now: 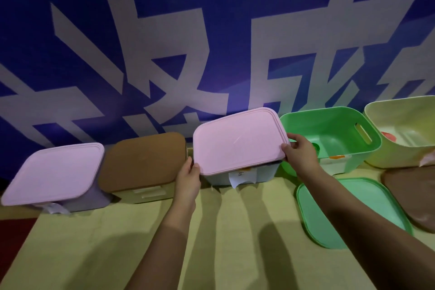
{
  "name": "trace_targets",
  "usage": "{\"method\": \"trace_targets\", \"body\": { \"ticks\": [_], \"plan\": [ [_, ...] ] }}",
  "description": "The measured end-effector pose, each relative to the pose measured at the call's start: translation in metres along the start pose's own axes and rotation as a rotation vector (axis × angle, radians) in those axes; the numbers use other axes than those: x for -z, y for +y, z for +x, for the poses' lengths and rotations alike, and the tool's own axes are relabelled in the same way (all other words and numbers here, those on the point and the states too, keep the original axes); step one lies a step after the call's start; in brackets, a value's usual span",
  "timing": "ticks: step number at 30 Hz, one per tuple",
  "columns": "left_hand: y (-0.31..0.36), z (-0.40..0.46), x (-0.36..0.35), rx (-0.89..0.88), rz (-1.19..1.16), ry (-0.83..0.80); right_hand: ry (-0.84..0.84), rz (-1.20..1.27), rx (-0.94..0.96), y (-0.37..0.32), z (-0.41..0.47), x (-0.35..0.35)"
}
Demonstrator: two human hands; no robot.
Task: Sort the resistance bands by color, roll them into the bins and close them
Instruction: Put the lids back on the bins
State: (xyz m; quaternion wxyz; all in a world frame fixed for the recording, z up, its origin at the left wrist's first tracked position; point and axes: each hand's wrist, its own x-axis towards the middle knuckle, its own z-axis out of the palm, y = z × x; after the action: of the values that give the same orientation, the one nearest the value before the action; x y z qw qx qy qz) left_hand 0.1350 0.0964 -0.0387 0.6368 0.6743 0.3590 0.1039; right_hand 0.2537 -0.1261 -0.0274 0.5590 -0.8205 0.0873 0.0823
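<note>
A pink lid (237, 140) lies on a grey-blue bin (263, 175) in the middle of the row. My left hand (188, 179) grips the lid's left front corner and my right hand (300, 150) grips its right edge. To the left stand a purple bin under a pink lid (55, 172) and a beige bin under a brown lid (143, 160). On the right, an open green bin (329, 122) shows a green roll (315, 147) inside. An open yellow bin (400, 110) holds something red (388, 135). A green lid (346, 212) and a brown lid (412, 193) lie loose in front.
The bins stand in a row on a yellowish table (223, 242) against a blue wall with large white characters (211, 54). White paper labels hang from the front of the grey-blue and purple bins. The table's left edge drops off at the lower left.
</note>
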Motion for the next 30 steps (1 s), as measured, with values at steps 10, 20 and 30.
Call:
{"method": "trace_targets", "body": {
  "ticks": [10, 20, 30],
  "plan": [
    [-0.012, 0.005, -0.004, -0.058, 0.152, -0.054, 0.044, -0.330, 0.149, 0.007, -0.006, -0.015],
    [-0.004, 0.004, -0.009, -0.070, 0.143, -0.070, -0.008, -0.626, 0.223, 0.002, 0.001, -0.008],
    [-0.035, -0.019, 0.001, -0.180, 0.398, 0.084, -0.064, -0.667, 0.287, 0.018, -0.019, -0.005]
  ]
}}
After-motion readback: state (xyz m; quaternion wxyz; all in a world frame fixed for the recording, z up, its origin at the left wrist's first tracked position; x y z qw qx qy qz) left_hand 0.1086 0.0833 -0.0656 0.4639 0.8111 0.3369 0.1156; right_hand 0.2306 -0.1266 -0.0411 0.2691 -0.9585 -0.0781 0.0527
